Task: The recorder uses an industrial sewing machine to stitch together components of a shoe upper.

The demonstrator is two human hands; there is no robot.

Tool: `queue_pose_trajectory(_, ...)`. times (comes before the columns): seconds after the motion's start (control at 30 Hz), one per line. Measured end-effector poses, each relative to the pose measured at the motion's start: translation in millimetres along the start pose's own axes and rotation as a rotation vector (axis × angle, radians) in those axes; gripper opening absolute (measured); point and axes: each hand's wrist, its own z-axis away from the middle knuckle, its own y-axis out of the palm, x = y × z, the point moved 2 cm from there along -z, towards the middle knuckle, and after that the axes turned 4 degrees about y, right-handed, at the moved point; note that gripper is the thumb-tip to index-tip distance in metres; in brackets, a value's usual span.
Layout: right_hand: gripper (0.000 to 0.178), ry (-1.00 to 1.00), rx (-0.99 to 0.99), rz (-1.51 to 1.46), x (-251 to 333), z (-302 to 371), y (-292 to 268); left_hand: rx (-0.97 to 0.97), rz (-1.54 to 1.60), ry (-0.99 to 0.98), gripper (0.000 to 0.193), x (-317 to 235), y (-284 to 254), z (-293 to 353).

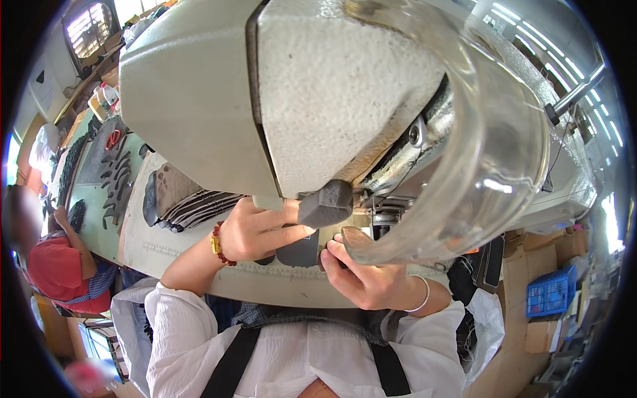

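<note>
A large pale sewing machine (352, 86) fills the top middle, its clear curved guard (491, 179) reaching down over my right fingers. Under the machine head lies a dark grey flat piece of material (298, 252), between my hands. My left hand (255, 229) comes from the left with fingers stretched toward that piece; one fingertip is at its upper edge, and the machine head covers part of the hand. At the piece's right edge, my right hand (365, 278) has its fingers bent and drawn together. The guard hides some of its fingertips. Needle and stitching point are hidden.
A stack of dark, light-edged pieces (199, 209) lies left of my left hand. Farther left, a person in red (60, 272) sits at a green table (93, 225) with dark strips and red scissors (113, 139). A blue crate (551, 292) and cardboard boxes stand right.
</note>
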Motion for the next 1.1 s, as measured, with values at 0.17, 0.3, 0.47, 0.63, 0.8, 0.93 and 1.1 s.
queue_pose_trajectory(0.17,0.014,-0.017,0.04,-0.032,2.7,-0.3,2.3,-0.094,-0.023,0.018,0.032,-1.1,4.3,-7.5)
queue_pose_trajectory(0.3,0.017,-0.106,0.08,-0.046,-1.4,-6.9,1.8,-0.069,-0.035,0.003,0.028,-2.7,-3.9,-10.7)
queue_pose_trajectory(0.47,0.018,-0.39,0.197,0.239,-13.2,-0.1,-0.7,-0.072,-0.061,-0.068,0.025,-4.1,16.4,11.1)
queue_pose_trajectory(0.63,0.03,-0.369,0.092,0.553,-14.1,10.5,25.8,-0.108,0.201,-0.317,0.03,6.5,50.7,40.6)
queue_pose_trajectory(0.8,0.038,-0.296,0.085,0.479,-17.1,6.4,21.8,-0.009,0.145,-0.232,0.041,9.8,47.1,43.7)
queue_pose_trajectory(0.93,0.038,-0.815,0.259,0.95,-23.3,2.8,16.4,-0.087,0.266,-0.334,0.047,8.8,53.6,43.6)
queue_pose_trajectory(1.1,0.033,-0.741,0.24,0.977,-27.1,-2.2,28.2,-0.042,0.411,-0.496,0.06,15.9,65.7,61.5)
